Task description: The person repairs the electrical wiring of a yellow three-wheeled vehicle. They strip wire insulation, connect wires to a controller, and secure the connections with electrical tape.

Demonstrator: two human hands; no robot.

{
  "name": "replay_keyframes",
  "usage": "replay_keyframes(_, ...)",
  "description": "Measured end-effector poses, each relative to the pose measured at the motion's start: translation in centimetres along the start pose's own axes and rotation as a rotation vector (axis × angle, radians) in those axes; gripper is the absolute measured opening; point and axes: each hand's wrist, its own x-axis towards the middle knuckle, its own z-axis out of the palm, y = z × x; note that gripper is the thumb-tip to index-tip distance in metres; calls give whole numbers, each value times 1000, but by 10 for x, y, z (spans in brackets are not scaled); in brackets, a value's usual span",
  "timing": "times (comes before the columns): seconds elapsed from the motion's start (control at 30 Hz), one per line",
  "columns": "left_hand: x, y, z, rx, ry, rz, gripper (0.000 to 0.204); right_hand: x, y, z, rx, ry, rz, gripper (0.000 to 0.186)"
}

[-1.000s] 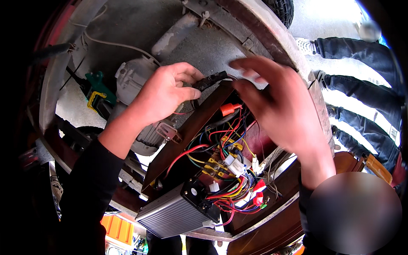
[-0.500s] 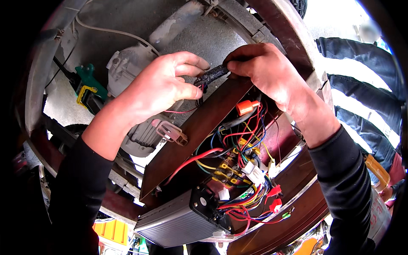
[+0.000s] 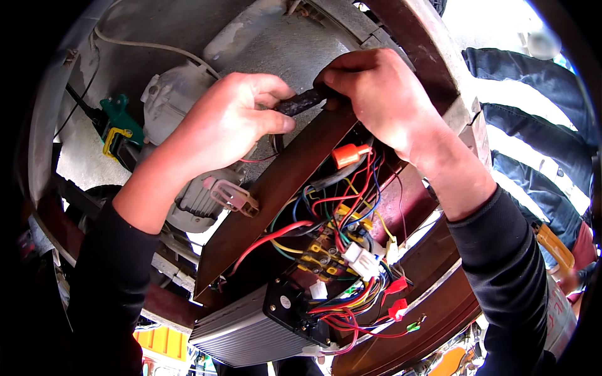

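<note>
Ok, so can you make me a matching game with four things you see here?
Things:
1. wrapped cable
2. ribbed metal box
3. cap among the thin wires
4. largest plug

Clues:
A. orange
B. white
C. stretches from the left hand to the right hand
D. silver-grey

Right pairs: 1-C, 2-D, 3-A, 4-B.

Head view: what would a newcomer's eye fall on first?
Probably the tangle of coloured wires at lower centre, just right of the ribbed silver box. Next, the black-wrapped cable at upper centre, pinched by the right hand, with the left hand at its visible left end.
</note>
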Motion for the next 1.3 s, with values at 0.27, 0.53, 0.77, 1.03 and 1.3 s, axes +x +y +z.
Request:
replay_keyframes(0.27,1,11,-13,-202,-207,-182,30,-7,-8,3,-266,165,-114,25)
replay_keyframes(0.53,20,30,-4,29,-115,-17,29,-8,-7,5,-254,275,-165,22)
replay_keyframes(0.77,39,-3,-10,46,176,-23,37,-8,-7,-13,-374,263,-226,48)
replay_keyframes(1.03,8,-80,-94,249,185,-267,30,-265,-3,2,271,685,-250,35)
replay_keyframes(1.3,20,-68,-110,351,110,-352,33,-554,18,-50,229,698,397,19)
